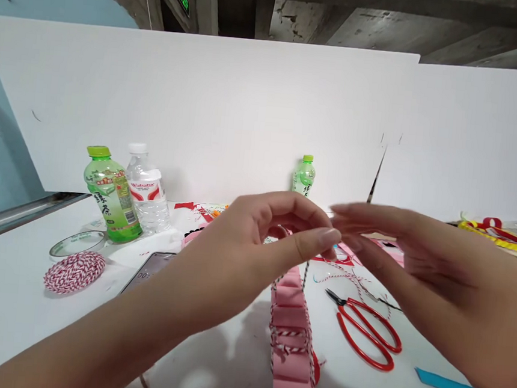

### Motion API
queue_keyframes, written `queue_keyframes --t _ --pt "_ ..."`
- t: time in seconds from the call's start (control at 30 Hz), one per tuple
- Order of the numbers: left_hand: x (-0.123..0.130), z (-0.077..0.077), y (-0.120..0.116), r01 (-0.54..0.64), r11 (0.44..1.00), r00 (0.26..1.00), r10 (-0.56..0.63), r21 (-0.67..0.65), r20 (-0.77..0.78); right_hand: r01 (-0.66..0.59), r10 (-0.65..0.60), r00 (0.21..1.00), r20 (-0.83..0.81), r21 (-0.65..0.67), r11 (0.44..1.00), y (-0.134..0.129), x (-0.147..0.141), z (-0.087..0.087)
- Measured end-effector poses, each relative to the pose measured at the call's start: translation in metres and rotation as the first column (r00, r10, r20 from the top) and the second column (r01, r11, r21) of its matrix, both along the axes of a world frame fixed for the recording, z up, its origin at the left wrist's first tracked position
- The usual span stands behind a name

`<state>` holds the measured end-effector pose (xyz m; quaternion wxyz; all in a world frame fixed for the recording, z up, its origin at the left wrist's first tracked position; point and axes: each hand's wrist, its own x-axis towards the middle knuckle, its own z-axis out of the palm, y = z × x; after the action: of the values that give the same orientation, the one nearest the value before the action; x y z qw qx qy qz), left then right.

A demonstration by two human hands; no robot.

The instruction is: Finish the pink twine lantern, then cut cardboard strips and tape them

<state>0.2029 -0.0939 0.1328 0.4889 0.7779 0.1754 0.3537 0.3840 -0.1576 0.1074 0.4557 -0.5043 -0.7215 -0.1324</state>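
Note:
My left hand (263,249) is raised over the table, thumb and fingers pinched together; a dark-and-white twisted cord hangs just below its fingertips. My right hand (432,275) meets it from the right, its fingertips brought together beside the left thumb tip; whatever they hold is too small to make out. Below the hands lies a pink folded paper strip (295,318), edged on both sides and crossed by the twisted cord. Red-handled scissors (368,333) lie to the right of the strip.
At the left stand a green bottle (115,199) and a clear bottle (148,190), near a red-and-white cord coil (75,272), a tape roll (77,243) and a phone (150,266). Another green bottle (304,177) stands behind my hands. A blue strip (452,387) lies front right.

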Motion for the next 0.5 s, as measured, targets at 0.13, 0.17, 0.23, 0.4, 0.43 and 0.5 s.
queue_keyframes --t 0.13,0.17,0.23,0.4,0.43,0.5 --pt "-0.003 0.002 0.004 0.015 0.999 0.992 -0.008 -0.052 0.123 -0.186 0.209 0.977 0.037 -0.323 0.928 0.016 0.008 -0.003" --pt "-0.003 0.003 0.006 0.023 0.997 0.989 -0.012 -0.072 0.147 -0.229 0.278 0.958 0.064 -0.408 0.884 0.022 0.01 -0.005" --pt "-0.003 0.003 0.009 0.034 0.995 0.986 -0.017 -0.095 0.168 -0.305 0.412 0.908 0.076 -0.553 0.775 0.034 0.013 -0.012" --pt "-0.002 0.002 0.014 0.025 0.994 0.993 -0.012 -0.107 0.116 -0.501 0.618 0.779 -0.108 -0.7 0.509 0.051 0.011 -0.029" --pt "-0.003 0.001 0.014 0.027 0.994 0.993 -0.014 -0.11 0.115 -0.529 0.638 0.759 -0.131 -0.696 0.486 0.051 0.009 -0.031" --pt "-0.003 0.0 0.013 0.025 0.993 0.994 -0.013 -0.115 0.108 -0.559 0.665 0.731 -0.155 -0.695 0.453 0.048 0.005 -0.03"
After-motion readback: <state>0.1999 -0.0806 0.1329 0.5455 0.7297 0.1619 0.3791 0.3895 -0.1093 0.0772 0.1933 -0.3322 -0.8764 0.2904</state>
